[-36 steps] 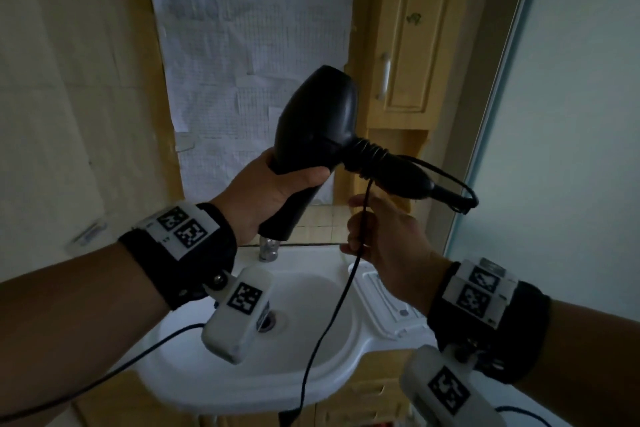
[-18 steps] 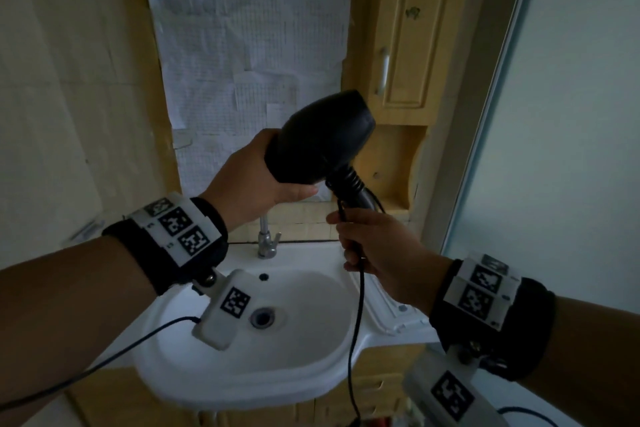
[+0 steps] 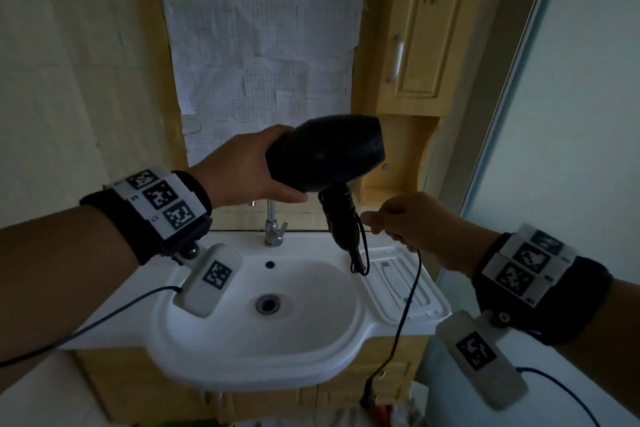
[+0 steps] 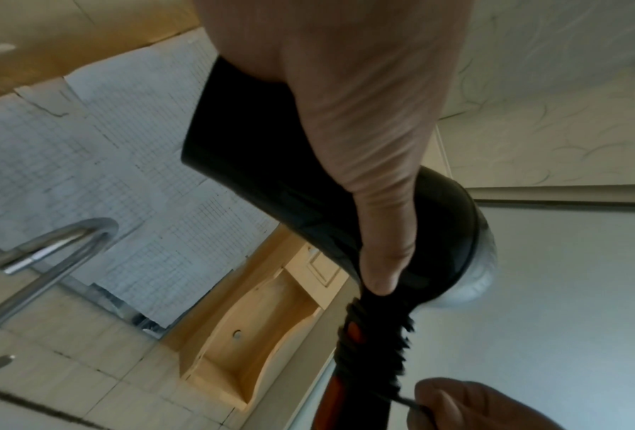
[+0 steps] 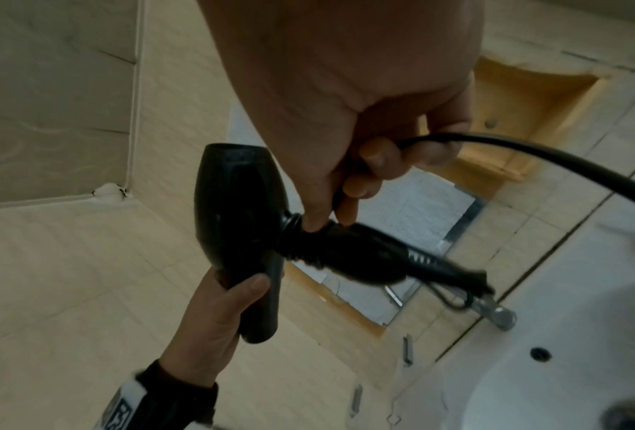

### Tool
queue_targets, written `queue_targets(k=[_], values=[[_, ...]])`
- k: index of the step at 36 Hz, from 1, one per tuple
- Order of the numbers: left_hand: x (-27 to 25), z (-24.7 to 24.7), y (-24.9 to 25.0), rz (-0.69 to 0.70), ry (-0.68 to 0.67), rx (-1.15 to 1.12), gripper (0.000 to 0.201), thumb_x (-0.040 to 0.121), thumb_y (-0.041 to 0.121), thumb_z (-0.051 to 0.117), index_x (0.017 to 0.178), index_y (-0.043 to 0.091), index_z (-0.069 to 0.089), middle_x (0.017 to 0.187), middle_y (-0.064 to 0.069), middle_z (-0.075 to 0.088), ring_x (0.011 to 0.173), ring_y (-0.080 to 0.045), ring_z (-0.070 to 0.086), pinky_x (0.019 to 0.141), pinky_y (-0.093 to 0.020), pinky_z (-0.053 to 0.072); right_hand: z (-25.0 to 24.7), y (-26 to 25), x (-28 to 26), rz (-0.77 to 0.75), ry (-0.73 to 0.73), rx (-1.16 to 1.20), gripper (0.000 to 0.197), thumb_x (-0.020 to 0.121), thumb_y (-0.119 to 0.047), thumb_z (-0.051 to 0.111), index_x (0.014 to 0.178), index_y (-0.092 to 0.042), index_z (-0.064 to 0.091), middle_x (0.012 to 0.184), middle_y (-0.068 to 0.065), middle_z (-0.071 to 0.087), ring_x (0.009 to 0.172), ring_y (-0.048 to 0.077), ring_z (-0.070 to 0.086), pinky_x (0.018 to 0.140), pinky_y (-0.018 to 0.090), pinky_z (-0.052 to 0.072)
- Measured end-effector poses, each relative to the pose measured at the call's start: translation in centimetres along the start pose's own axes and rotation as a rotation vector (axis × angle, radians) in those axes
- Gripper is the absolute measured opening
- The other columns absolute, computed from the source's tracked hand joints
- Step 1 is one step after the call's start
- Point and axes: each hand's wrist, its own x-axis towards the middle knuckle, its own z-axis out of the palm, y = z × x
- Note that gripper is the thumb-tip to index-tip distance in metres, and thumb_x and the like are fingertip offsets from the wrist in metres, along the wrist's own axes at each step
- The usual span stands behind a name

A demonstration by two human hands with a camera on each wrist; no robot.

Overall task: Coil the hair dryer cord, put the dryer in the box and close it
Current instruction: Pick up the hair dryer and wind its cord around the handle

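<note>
A black hair dryer [image 3: 329,152] [image 4: 271,163] [image 5: 235,209] is held above the sink, barrel level, handle [image 3: 341,218] pointing down. My left hand [image 3: 249,170] [image 4: 353,116] [image 5: 227,305] grips its barrel. Turns of the black cord [image 3: 412,291] [image 5: 529,154] are wound round the handle. My right hand [image 3: 412,222] [image 5: 349,122] [image 4: 467,407] pinches the cord just right of the handle. From there the cord hangs down past the basin's front, ending at the plug [image 3: 369,392]. No box is in view.
A white sink [image 3: 214,350] with a chrome tap [image 3: 273,229] [image 4: 47,250] lies below the hands. A papered mirror [image 3: 259,28] is behind, a wooden cabinet [image 3: 426,28] with an open niche [image 3: 398,163] at right, a pale door panel [image 3: 571,114] further right.
The dryer has turned from tilted to barrel level with the handle pointing down. My right hand has moved right, off the handle, drawing the cord out sideways.
</note>
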Motion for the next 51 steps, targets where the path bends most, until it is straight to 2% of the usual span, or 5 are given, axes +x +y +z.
queue_targets(k=[20,25,32,39,51], values=[[-0.3,-0.1,-0.9,-0.122,-0.195,-0.398,0.082,0.031,0.066,0.084,0.106,0.044,0.061,0.107,0.010,0.071,0.103,-0.012,0.065,0.097,-0.037,0.048,-1.9,1.0,0.8,-0.186,-0.199,0.265,0.055,0.056,-0.077,0.066,0.057,-0.022,0.062,0.060,0.007,0.037,0.057,0.018,0.039,0.068,0.030,0.037],[-0.4,0.4,-0.4,-0.135,-0.199,-0.515,0.067,0.041,0.053,0.082,0.104,0.038,0.064,0.103,0.005,0.073,0.099,-0.016,0.067,0.087,-0.032,0.049,-2.2,1.3,1.1,-0.108,-0.426,0.458,0.101,0.073,-0.066,0.065,0.107,0.026,0.041,0.095,0.050,0.032,0.090,0.062,0.037,0.107,0.065,0.030],[-0.5,1.2,-0.1,-0.183,-0.152,-0.669,0.064,0.044,0.048,0.082,0.103,0.031,0.066,0.092,0.001,0.075,0.093,-0.022,0.068,0.080,-0.034,0.051,-1.7,-0.2,0.4,-0.222,-0.363,0.578,0.050,0.083,-0.042,0.035,0.094,-0.004,0.065,0.080,0.001,0.076,0.077,0.008,0.072,0.068,0.015,0.053],[-0.6,2.0,0.1,-0.211,-0.124,-0.859,0.099,0.031,0.060,0.089,0.117,0.018,0.063,0.109,-0.020,0.068,0.099,-0.033,0.063,0.092,-0.048,0.050,-0.3,0.2,1.8,-0.129,-0.265,0.873,0.047,0.058,-0.059,0.074,0.085,-0.021,0.070,0.064,-0.003,0.070,0.059,0.008,0.067,0.065,0.030,0.054],[-1.5,3.7,1.5,-0.258,-0.088,-1.034,0.071,0.055,0.042,0.077,0.115,0.007,0.063,0.097,-0.015,0.066,0.088,-0.026,0.060,0.079,-0.039,0.050,1.4,-1.8,1.1,-0.206,-0.284,1.115,0.052,0.099,-0.051,0.021,0.080,-0.014,0.052,0.057,-0.001,0.031,0.048,0.010,0.030,0.056,0.028,0.030]])
